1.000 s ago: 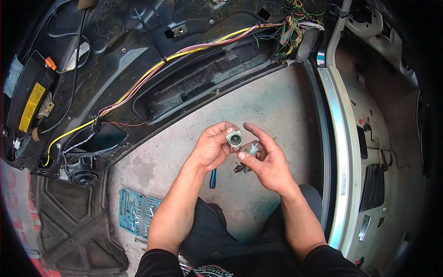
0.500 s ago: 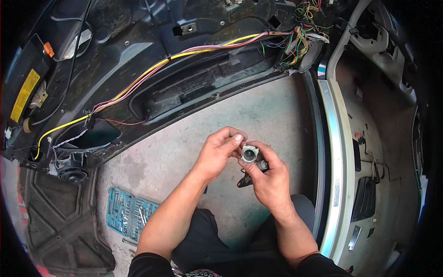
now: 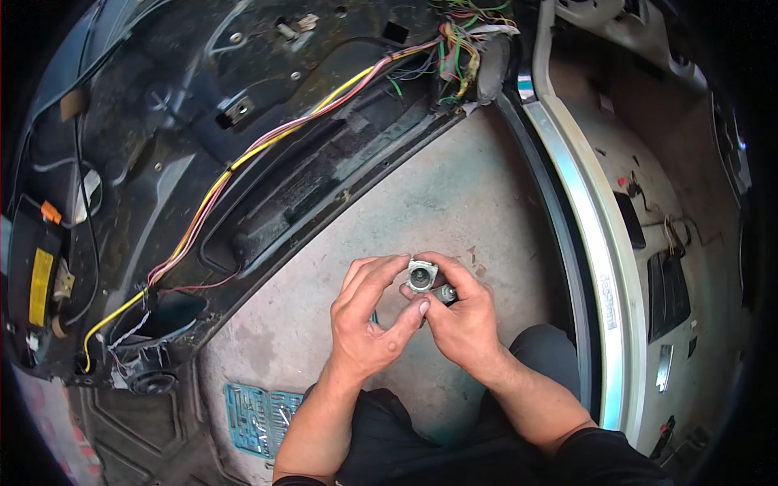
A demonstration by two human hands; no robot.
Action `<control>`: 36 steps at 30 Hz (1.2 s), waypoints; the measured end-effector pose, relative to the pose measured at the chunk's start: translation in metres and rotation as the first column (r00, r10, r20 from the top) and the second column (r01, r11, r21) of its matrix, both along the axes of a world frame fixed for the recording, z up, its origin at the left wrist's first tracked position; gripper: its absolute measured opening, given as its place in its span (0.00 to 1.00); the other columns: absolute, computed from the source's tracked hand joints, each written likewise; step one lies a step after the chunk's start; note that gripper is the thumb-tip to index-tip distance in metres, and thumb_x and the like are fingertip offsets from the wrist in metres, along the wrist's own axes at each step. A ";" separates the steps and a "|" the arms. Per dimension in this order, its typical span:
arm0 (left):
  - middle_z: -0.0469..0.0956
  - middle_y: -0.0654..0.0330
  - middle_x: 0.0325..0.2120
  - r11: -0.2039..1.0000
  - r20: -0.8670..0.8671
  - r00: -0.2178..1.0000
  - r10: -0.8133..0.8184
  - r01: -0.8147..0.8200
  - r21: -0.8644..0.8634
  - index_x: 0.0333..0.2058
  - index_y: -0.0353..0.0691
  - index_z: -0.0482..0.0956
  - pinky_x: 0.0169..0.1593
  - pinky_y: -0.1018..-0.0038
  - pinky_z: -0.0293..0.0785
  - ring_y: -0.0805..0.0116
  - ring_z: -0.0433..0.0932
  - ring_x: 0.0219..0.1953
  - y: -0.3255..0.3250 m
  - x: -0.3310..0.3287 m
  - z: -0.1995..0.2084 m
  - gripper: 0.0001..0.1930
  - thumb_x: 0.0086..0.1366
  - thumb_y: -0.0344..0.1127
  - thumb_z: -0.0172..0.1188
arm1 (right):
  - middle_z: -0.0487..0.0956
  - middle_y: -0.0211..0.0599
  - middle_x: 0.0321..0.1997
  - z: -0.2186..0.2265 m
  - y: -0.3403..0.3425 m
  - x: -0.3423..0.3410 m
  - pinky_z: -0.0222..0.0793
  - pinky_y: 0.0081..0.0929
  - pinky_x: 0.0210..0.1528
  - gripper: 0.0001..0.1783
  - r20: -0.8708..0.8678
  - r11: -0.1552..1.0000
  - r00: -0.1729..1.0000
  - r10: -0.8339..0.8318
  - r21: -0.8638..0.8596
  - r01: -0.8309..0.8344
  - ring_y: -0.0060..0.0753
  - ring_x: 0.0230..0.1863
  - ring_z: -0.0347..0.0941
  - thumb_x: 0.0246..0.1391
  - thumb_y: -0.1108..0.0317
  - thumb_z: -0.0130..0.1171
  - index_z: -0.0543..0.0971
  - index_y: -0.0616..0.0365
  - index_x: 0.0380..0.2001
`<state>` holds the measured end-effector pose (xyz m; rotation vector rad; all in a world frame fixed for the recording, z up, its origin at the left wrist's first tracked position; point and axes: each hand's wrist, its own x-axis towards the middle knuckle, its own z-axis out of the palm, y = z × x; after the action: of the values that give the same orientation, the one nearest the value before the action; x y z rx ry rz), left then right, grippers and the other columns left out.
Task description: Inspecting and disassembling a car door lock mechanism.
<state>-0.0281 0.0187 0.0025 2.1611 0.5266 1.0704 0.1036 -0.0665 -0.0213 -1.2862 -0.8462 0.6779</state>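
A small grey metal cylinder part (image 3: 422, 276) with a round hollow face is held up between both hands over the concrete floor. My left hand (image 3: 369, 324) pinches it from the left with thumb and fingertips. My right hand (image 3: 464, 316) grips it from the right and below, and a darker piece (image 3: 446, 293) shows between its fingers. Both forearms rise from the lower edge above my dark trousers (image 3: 421, 441).
An opened car door (image 3: 243, 138) with a yellow and pink wire bundle (image 3: 243, 162) lies across the upper left. The car's silver sill (image 3: 596, 259) curves down the right. A blue socket set case (image 3: 261, 409) rests on the concrete floor (image 3: 454, 202) at lower left.
The view has shifted, so the hands sit lower and more central. The left hand has closed in over the part, its thumb now touching the right hand's thumb.
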 end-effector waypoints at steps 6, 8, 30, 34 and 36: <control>0.86 0.48 0.44 0.991 0.004 0.992 0.128 -0.128 0.034 0.51 0.30 0.83 0.52 0.62 0.79 0.50 0.82 0.47 -0.009 0.007 0.002 0.27 0.50 0.24 0.75 | 0.84 0.40 0.43 0.002 -0.003 0.004 0.85 0.24 0.42 0.27 0.086 0.997 0.994 0.062 -0.047 -0.059 0.32 0.49 0.87 0.57 0.88 0.54 0.78 0.63 0.60; 0.86 0.48 0.43 0.988 0.020 0.990 0.142 -0.143 0.050 0.50 0.29 0.83 0.51 0.62 0.78 0.50 0.83 0.46 -0.011 0.008 0.001 0.26 0.49 0.24 0.75 | 0.85 0.41 0.43 0.001 -0.004 0.004 0.85 0.24 0.43 0.27 0.087 0.997 0.994 0.062 -0.041 -0.058 0.33 0.49 0.87 0.57 0.88 0.54 0.78 0.63 0.60; 0.84 0.48 0.42 0.987 0.004 0.990 0.138 -0.138 0.076 0.51 0.26 0.82 0.50 0.69 0.78 0.61 0.82 0.43 -0.013 0.009 0.000 0.24 0.55 0.24 0.73 | 0.87 0.47 0.45 0.004 -0.005 0.003 0.81 0.34 0.47 0.23 0.109 0.999 0.994 0.023 -0.035 -0.020 0.38 0.44 0.86 0.59 0.76 0.65 0.78 0.60 0.58; 0.85 0.48 0.42 0.988 0.014 0.989 0.145 -0.146 0.060 0.51 0.27 0.82 0.49 0.67 0.79 0.58 0.82 0.44 -0.013 0.009 -0.002 0.24 0.53 0.23 0.73 | 0.86 0.48 0.46 0.005 -0.005 0.003 0.81 0.34 0.47 0.23 0.112 0.998 0.993 0.023 -0.056 -0.016 0.39 0.44 0.86 0.58 0.76 0.65 0.79 0.60 0.58; 0.86 0.48 0.42 0.987 0.022 0.988 0.151 -0.152 0.047 0.51 0.28 0.83 0.49 0.65 0.79 0.54 0.83 0.45 -0.013 0.009 -0.002 0.25 0.51 0.22 0.73 | 0.86 0.49 0.46 0.002 -0.004 0.003 0.81 0.35 0.47 0.23 0.110 1.000 0.994 0.008 -0.029 -0.005 0.39 0.44 0.86 0.58 0.76 0.65 0.79 0.60 0.58</control>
<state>-0.0188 0.0056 0.0007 2.1792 0.6716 1.1952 0.1069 -0.0708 -0.0188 -1.3571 -0.9333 0.6308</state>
